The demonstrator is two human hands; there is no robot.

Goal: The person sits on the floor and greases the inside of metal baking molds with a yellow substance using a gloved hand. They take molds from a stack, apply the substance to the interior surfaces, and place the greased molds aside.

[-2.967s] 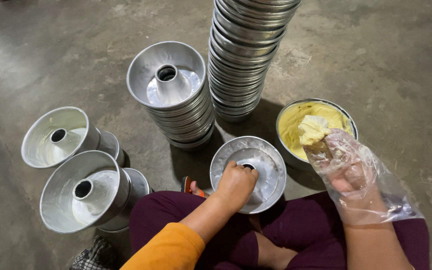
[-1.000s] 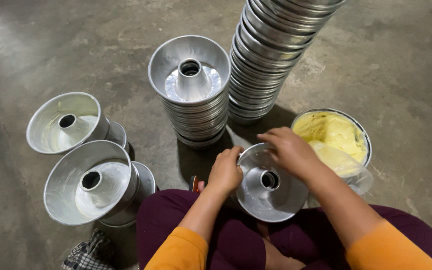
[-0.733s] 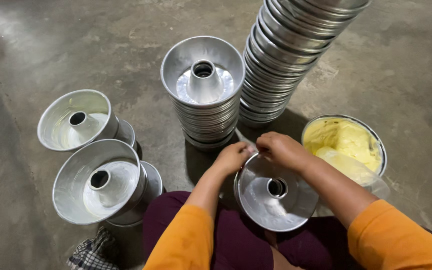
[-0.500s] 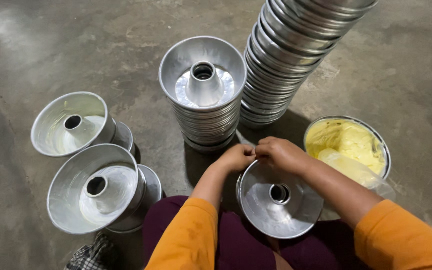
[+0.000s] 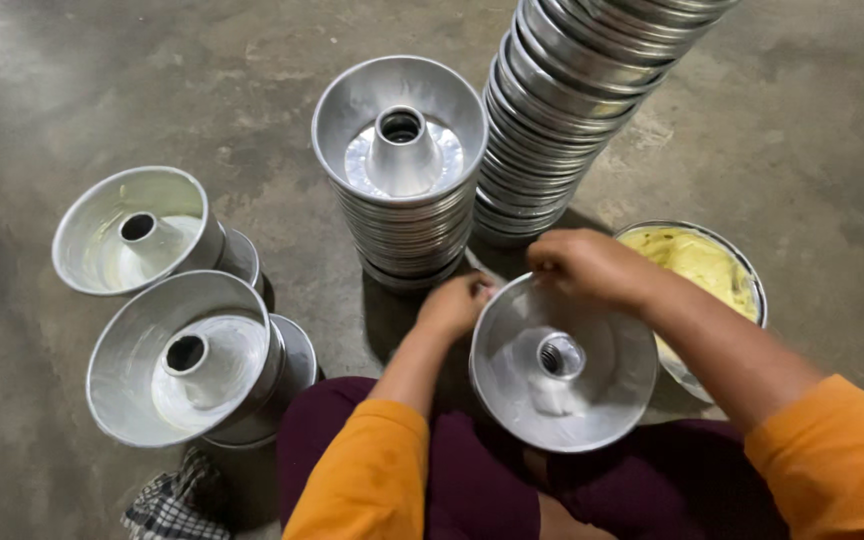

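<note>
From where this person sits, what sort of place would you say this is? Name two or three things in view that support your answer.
Probably a small bakery or home cake workshop, worked at floor level. Tall stacks of metal tube cake pans stand on a bare concrete floor, a bowl of yellow fat sits close by, and both hands grip the pan on the lap.

Four pan stacks (image 5: pixel 402 190), one bowl (image 5: pixel 747 285)

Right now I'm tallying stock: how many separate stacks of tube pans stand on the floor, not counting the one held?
4: two short stacks of silver metal tube pans at left, a medium stack in the centre, a tall stack behind running out of frame.
</note>
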